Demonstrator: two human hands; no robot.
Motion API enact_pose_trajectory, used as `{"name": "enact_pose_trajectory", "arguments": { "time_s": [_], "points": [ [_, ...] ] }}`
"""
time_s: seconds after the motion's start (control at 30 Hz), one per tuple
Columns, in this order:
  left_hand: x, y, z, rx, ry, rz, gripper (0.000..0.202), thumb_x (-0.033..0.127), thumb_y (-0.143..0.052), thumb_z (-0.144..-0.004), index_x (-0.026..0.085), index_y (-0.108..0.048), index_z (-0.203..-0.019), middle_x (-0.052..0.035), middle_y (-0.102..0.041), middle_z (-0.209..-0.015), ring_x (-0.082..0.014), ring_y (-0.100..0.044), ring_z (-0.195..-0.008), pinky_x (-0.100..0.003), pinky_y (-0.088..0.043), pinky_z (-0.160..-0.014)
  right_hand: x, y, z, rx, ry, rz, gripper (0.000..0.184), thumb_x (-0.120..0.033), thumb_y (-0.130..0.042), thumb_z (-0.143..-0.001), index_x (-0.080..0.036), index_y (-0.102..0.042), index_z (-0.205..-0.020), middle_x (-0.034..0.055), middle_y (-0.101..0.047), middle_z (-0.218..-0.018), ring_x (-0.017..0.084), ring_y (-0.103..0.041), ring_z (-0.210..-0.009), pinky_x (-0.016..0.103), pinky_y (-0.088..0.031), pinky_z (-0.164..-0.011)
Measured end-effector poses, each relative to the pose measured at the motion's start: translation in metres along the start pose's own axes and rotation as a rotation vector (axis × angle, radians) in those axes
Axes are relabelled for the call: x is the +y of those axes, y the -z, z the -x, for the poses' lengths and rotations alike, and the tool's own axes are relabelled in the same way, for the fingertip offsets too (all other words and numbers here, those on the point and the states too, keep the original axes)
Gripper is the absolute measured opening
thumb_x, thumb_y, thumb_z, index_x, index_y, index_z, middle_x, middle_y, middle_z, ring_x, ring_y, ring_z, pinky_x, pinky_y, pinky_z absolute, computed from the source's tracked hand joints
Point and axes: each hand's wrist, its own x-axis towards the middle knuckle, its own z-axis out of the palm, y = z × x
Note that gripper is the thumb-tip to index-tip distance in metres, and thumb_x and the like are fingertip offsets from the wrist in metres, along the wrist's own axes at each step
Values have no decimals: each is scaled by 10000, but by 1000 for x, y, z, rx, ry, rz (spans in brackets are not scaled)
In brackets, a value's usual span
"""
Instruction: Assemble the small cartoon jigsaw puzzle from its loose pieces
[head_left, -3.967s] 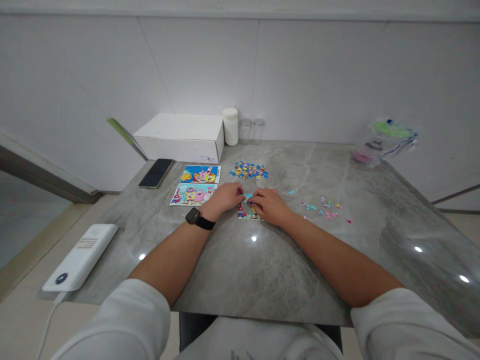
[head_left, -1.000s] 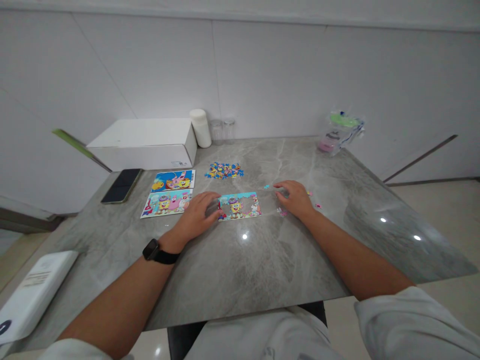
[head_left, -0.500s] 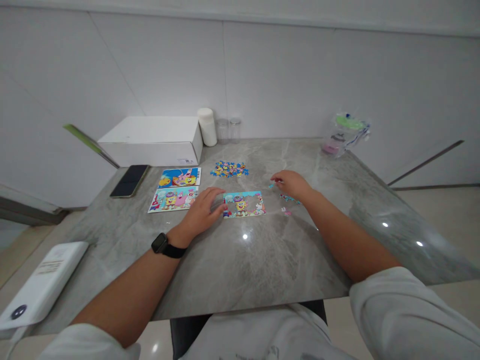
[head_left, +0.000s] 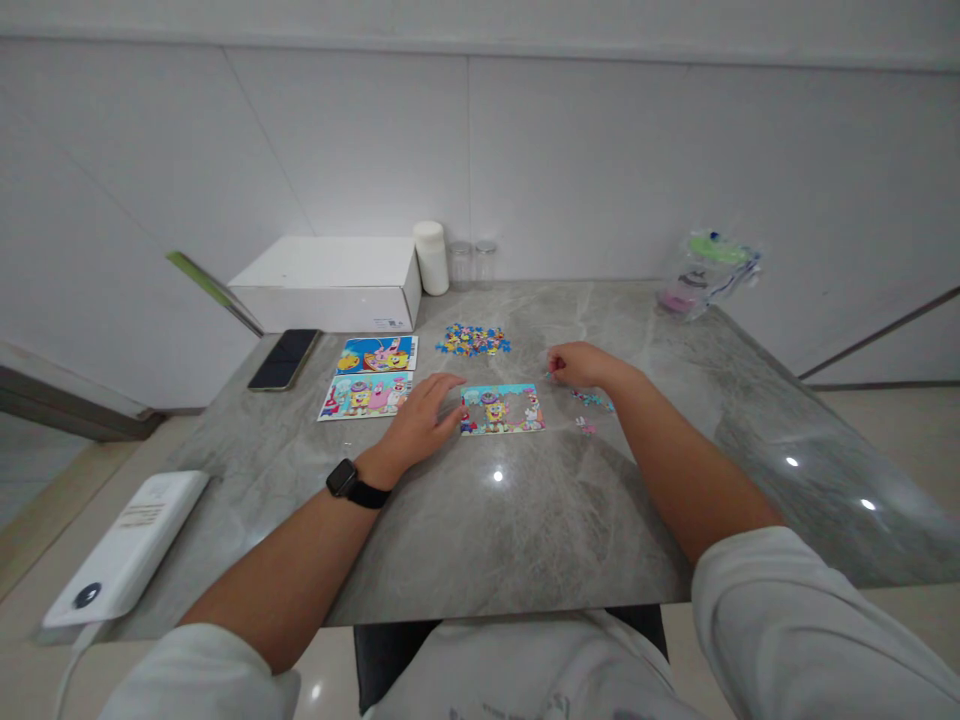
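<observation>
A partly assembled jigsaw puzzle [head_left: 495, 410] lies flat on the grey table, its cartoon picture broken by gaps where bare tabletop shows. My left hand [head_left: 421, 428], wearing a black watch, rests at the puzzle's left edge with fingers apart, holding nothing. To the right of the puzzle, my right hand [head_left: 576, 364] pinches a small light-blue puzzle piece, mostly hidden under the fingertips. Several loose blue pieces [head_left: 592, 400] lie under that wrist, and pink pieces [head_left: 586, 425] sit just nearer to me. Two printed picture cards [head_left: 367, 397] lie left of my left hand.
A heap of mixed puzzle pieces [head_left: 474, 340] lies behind the puzzle. Along the back stand a white box [head_left: 322, 290], a white bottle [head_left: 431, 260] and two clear jars [head_left: 484, 265]. A phone [head_left: 285, 360], a white power bank [head_left: 127, 550] and a plastic bag [head_left: 705, 275] are farther out.
My right fingers have closed over the light-blue piece that showed beside their tips. The view has shifted slightly, while my left hand stays at the puzzle's edge.
</observation>
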Motion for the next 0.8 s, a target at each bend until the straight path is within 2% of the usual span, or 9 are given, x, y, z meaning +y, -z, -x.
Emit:
{"name": "enact_pose_trajectory", "arguments": {
  "time_s": [0.13,0.23,0.33,0.47,0.57,0.8],
  "points": [
    [-2,0,0,16,3,-10,365,330,-605,-1021,233,-601,-1372,-118,-661,-1347,-285,-611,-1288,-507,-494,-1148,-36,-2,-10,162,185,-411,98,-228,-682,-830,-197,-735,-906,21,-711,-827,169,-615,-755,281,-437,-710],
    [-4,1,-1,51,31,-3,313,322,-622,-1007,237,-629,-1307,-105,-680,-1303,-277,-625,-1246,-490,-503,-1118,-68,-14,-10,116,346,-747,174,-362,-699,-844,-198,-715,-901,-3,-659,-785,153,-577,-727,280,-452,-695],
    [-2,4,-3,91,66,62,230,348,-626,-1006,234,-662,-1202,-90,-704,-1220,-264,-647,-1181,-457,-521,-1064,-94,-32,-3,77,380,-941,278,-460,-757,-814,-195,-721,-890,-5,-656,-776,150,-568,-723,289,-459,-700],
    [5,7,-6,105,106,177,188,363,-559,-1044,227,-689,-1049,-72,-716,-1098,-233,-666,-1092,-415,-527,-1018,-113,-51,5,59,344,-1034,320,-490,-786,-796,-189,-749,-897,2,-688,-780,152,-583,-721,297,-464,-710],
    [7,6,-6,107,117,223,178,354,-586,-1027,222,-686,-961,-62,-700,-1066,-217,-665,-1058,-397,-528,-1004,-120,-59,6,66,328,-1046,323,-490,-789,-794,-189,-762,-908,5,-710,-794,153,-594,-735,294,-461,-713],
    [5,3,-5,80,180,256,141,305,-630,-974,222,-690,-877,-52,-681,-1052,-211,-665,-1042,-403,-528,-1020,-125,-60,7,69,265,-1125,324,-503,-733,-835,-206,-739,-963,5,-711,-825,143,-591,-716,278,-476,-697]
  ]
}}
